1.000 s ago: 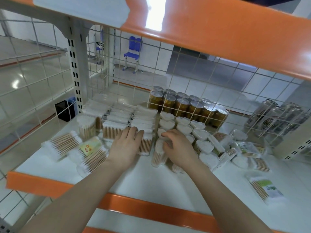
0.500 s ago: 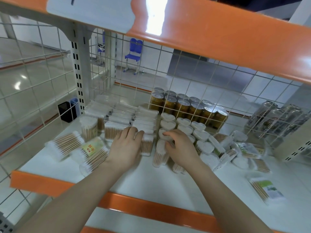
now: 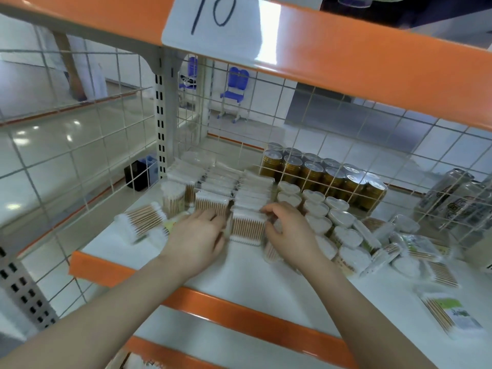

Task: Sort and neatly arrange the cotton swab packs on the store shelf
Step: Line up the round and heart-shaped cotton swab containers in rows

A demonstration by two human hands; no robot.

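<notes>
left hand (image 3: pixel 197 237), right hand (image 3: pixel 290 230), fingers (image 3: pixel 269 209) gripping swab pack (image 3: pixel 247 226)

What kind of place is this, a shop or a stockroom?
Most likely a shop aisle: an orange-edged shelf with a wire-grid back, a paper sign marked 10 on the shelf above, rows of swab packs being straightened by both hands, and cans stocked behind the grid.

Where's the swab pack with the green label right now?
In the head view, the green-label pack lies flat, alone, at the shelf's front right, beyond the right hand.
</notes>
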